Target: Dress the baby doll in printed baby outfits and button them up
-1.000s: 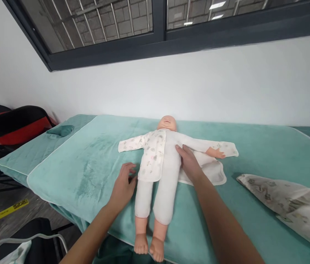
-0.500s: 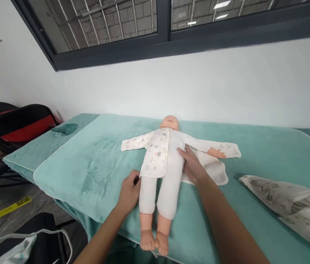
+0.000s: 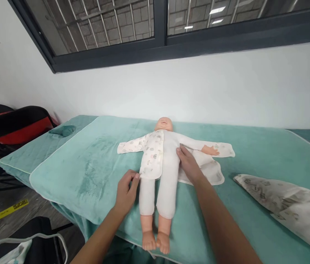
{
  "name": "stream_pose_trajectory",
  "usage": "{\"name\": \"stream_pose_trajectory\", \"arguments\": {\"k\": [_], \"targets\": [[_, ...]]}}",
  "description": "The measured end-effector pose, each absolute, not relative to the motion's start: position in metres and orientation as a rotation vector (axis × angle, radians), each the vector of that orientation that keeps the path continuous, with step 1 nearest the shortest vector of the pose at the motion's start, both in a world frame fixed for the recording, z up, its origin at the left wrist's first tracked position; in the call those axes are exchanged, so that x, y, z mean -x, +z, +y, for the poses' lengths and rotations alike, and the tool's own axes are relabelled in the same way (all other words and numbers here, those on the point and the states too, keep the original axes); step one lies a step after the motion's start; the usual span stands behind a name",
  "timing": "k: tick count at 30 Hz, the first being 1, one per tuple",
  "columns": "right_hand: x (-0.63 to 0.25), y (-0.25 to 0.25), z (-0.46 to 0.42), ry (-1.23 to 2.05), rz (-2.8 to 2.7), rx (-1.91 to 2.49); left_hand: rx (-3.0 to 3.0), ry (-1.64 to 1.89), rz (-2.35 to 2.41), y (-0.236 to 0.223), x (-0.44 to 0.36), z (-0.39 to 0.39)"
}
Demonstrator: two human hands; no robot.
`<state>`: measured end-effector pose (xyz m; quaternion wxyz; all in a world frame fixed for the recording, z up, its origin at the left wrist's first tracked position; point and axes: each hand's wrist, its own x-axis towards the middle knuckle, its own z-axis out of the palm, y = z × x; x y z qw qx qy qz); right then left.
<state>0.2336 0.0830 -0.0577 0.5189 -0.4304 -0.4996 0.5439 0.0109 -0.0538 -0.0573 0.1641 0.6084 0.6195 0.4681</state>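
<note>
A baby doll (image 3: 169, 172) lies on its back, head toward the wall, feet near the front edge of the bed. Its body is white cloth; head, hands and feet are skin-coloured. A white printed baby shirt (image 3: 153, 156) covers its left-of-view half, with a sleeve out to that side. The other half lies opened beneath it on the right, the doll's arm resting along that sleeve. My left hand (image 3: 127, 189) has thumb and fingertips together at the shirt's lower left corner. My right hand (image 3: 189, 163) grips the doll's side, thumb on top.
A teal plush cover (image 3: 89, 165) lies over the bed. To the right rests a folded printed cloth (image 3: 284, 205). Black and red chairs (image 3: 20, 126) stand at left. A dark chair (image 3: 39, 234) with a cable and white cloth is at lower left. Wall and window rise behind.
My left hand has turned slightly, its thumb now showing more clearly by the hem. My right hand stays at the doll's side. The whole view has shifted a little.
</note>
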Motion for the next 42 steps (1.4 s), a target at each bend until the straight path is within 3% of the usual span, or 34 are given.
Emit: {"name": "stream_pose_trajectory", "arguments": {"k": [6,11,16,23,37,42], "targets": [[-0.300,-0.038,0.100,0.899,-0.994,1.078,-2.277,1.349,1.768,-0.020,-0.043,-0.016],[-0.355,-0.044,0.122,0.500,-1.238,1.703,-2.730,0.723,1.532,0.011,-0.108,0.049],[-0.369,-0.056,0.131,0.441,-1.335,1.783,-3.006,0.279,1.426,0.007,-0.170,0.106],[-0.369,-0.059,0.131,0.590,-1.382,1.644,-3.092,0.033,1.386,-0.017,-0.195,0.129],[-0.343,-0.053,0.116,0.759,-1.475,1.511,-3.271,0.013,1.421,0.029,-0.138,0.130],[-0.345,-0.041,0.110,1.092,-1.152,1.190,-3.003,0.066,1.704,0.015,-0.153,0.138]]}}
